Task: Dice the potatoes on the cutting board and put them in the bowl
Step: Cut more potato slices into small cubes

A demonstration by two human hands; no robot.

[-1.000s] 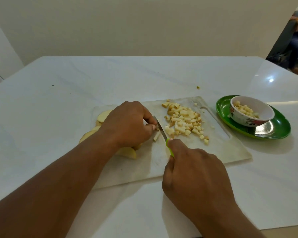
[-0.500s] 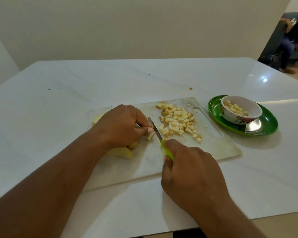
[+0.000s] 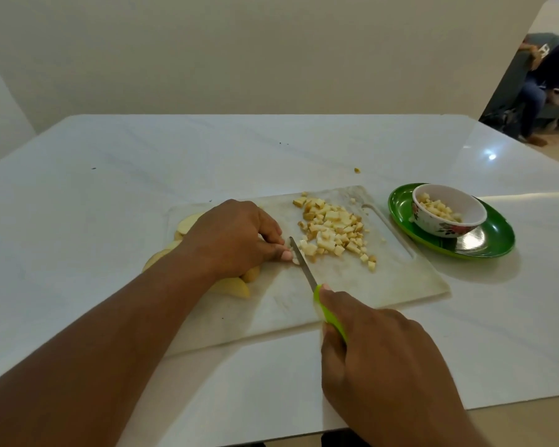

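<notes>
Head view: right hand [image 3: 381, 366] has its fingers wrapped round the green handle of the knife [image 3: 304, 264], blade angled up-left across the cutting board [image 3: 400, 279], tip sitting right against the left hand's fingertips [image 3: 286, 253]. Left hand [image 3: 233, 238] is curled down over a potato strip, pinning it; only a sliver of that strip shows at the blade, so how much is left to cut I can't tell. Main risk, as I read it: blade is touching-close to the fingertips with almost no potato between, so a slip or a slightly inward stroke nicks a finger. Second risk: the short remnant is hard to hold and could roll or squirt out under the blade. Third: uncut potato wedges [image 3: 233, 287] sit at the board's left edge, partly overhanging onto the table [image 3: 110, 195], and the forearm could nudge them off. One stray cube [image 3: 357, 170] lies beyond the board. Containers: the floral bowl [image 3: 465, 217] stands on a green plate [image 3: 497, 240] just right of the board and holds a shallow layer of dice, well under half full. The bigger diced pile [image 3: 333, 229] lies on the board, not transferred yet.
</notes>
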